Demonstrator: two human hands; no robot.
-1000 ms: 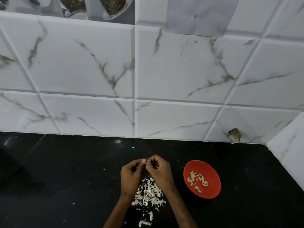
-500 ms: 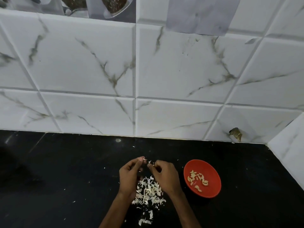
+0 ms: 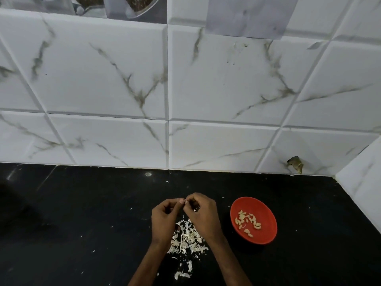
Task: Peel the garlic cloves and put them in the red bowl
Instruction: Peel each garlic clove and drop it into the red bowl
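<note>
left hand (image 3: 165,217), right hand (image 3: 203,215) curled, fingertips pinching garlic clove (image 3: 185,201)

Red bowl (image 3: 266,237), black counter (image 3: 82,223), white grey-veined tiles (image 3: 103,79)

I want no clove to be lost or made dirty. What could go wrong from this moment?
1. The left hand and right hand pinch a small garlic clove, mostly hidden in the grip, above the pile of skins; if it slips, it could drop among them and be hard to find.
2. Flakes could stick to the hands and travel into the red bowl with the peeled cloves.
</note>
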